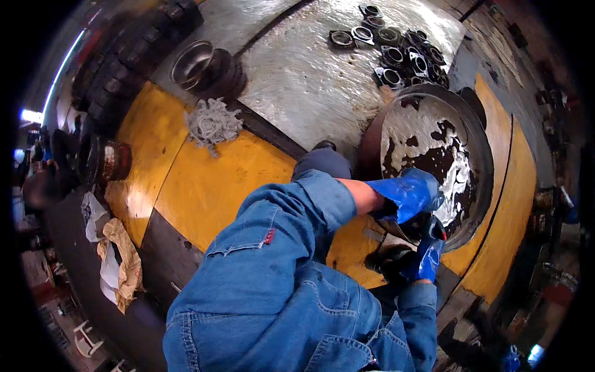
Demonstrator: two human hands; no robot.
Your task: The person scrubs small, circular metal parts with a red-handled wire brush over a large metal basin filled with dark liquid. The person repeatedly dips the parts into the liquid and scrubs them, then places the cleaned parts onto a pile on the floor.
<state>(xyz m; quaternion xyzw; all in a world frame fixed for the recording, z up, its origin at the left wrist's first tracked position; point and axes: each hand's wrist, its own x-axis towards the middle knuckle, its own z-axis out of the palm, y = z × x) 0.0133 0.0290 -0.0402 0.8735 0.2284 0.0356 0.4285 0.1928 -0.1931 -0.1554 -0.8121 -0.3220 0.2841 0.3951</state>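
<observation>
Fingers of your blue-gloved left hand [409,193] reach over the large round dark basin [484,166]; whether they are spread or gripping anything cannot be told. Your blue-gloved right hand [427,257] is at the near rim, its grip likewise unclear. The basin's dark, foamy liquid [457,177] lies just beyond both. Slick suds could loosen your grasp, and a sudden drop might splash the yellow floor panels [223,192]. Farther off, clustered flanged metal rings [392,78] sit on grey sheeting [297,80].
</observation>
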